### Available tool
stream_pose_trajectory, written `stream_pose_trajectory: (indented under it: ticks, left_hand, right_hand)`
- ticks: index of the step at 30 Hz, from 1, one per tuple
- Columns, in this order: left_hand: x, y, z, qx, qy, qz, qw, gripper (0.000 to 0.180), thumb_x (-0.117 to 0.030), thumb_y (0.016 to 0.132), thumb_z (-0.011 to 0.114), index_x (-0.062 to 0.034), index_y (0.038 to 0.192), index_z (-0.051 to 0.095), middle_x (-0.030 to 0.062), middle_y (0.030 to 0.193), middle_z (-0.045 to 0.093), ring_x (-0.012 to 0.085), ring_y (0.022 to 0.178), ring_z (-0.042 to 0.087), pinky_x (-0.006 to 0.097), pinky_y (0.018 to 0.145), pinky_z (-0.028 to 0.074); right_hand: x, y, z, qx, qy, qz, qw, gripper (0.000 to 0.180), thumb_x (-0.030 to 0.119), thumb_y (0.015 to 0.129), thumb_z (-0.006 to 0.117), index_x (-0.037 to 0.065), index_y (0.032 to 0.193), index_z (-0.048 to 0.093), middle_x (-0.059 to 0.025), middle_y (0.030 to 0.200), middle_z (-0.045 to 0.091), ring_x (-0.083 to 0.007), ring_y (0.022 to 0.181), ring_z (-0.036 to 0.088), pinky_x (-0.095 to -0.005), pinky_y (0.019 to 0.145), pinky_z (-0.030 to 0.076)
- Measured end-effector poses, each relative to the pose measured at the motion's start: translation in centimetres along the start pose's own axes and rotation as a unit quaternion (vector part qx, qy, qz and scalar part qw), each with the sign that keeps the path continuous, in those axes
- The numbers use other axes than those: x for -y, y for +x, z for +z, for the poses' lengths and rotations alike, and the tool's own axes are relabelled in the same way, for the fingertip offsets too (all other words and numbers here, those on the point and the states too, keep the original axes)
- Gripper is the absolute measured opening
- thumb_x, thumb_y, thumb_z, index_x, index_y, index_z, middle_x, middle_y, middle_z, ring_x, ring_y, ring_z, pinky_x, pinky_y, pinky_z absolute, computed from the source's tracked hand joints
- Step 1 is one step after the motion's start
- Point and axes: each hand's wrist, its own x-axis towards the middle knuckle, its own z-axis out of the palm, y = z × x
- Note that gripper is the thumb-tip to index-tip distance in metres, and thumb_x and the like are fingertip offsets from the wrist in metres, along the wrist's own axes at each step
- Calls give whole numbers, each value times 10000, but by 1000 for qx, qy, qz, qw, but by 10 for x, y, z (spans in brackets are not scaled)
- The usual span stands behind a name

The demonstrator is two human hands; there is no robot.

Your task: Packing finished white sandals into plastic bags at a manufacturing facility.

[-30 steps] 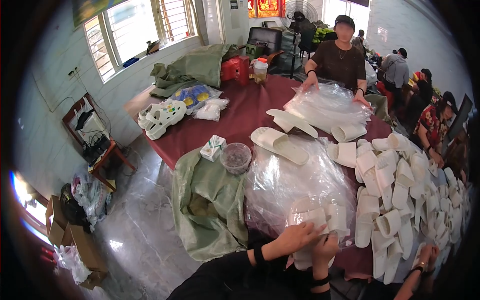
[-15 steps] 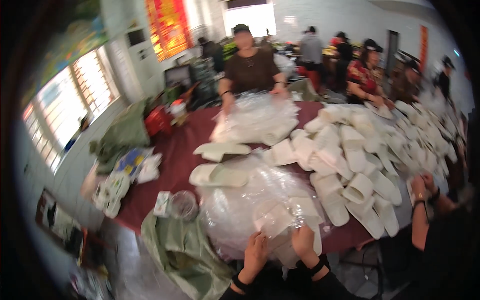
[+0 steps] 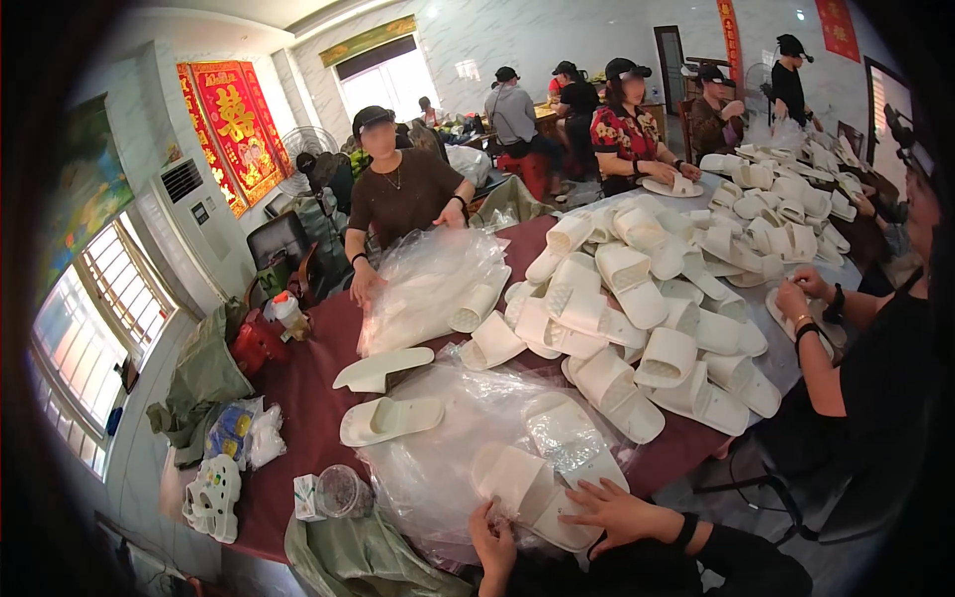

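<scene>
At the front edge of the table, a pair of white slide slippers lies on a loose pile of clear plastic bags (image 3: pixel 428 478). My left hand (image 3: pixel 492 545) is closed at the left edge of the nearer slipper (image 3: pixel 512 480), its fingertips pinching beside the strap. My right hand (image 3: pixel 625 515) has its fingers spread over the sole of that slipper. Shiny clear film covers the strap of the second slipper (image 3: pixel 569 433), just beyond. Two more slippers, one tilted (image 3: pixel 383 369) and one flat (image 3: pixel 391 420), sit at the far left of the bags.
A big heap of white slippers (image 3: pixel 637 284) covers the table's right side. Opposite, a person (image 3: pixel 403 184) handles clear bags (image 3: pixel 433 284). At right, another person's hands (image 3: pixel 801 298) work on a slipper. A round tub (image 3: pixel 343 493), small box (image 3: pixel 308 496) and green cloth (image 3: pixel 368 557) are at left.
The view has swung to the right. My right hand, earlier closed on crinkled clear plastic, has opened and spread over the nearer slipper. My left hand stays at the slipper's left side.
</scene>
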Motion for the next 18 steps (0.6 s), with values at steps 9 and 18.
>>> stream_pose_trajectory:
  ticks: [9, 18]
  left_hand:
    - [-18, 1, 0, -13, 142, 82, 986, 375, 15, 812, 545, -9, 1186, 542, 154, 1084, 527, 261, 890, 535, 297, 692, 451]
    - [-25, -1, 0, 11, 32, -25, 999, 418, 55, 812, 544, -32, 1220, 558, 154, 1186, 496, 200, 914, 563, 290, 691, 483]
  right_hand:
    - [12, 24, 13, -25, 40, -2, 999, 864, 454, 672, 757, 330, 1417, 338, -171, 1468, 276, -387, 1369, 240, -588, 1058, 243]
    - [18, 36, 1, 38, -51, -25, 998, 878, 395, 649, 764, 273, 1409, 343, -160, 1468, 285, -392, 1359, 256, -586, 1072, 221]
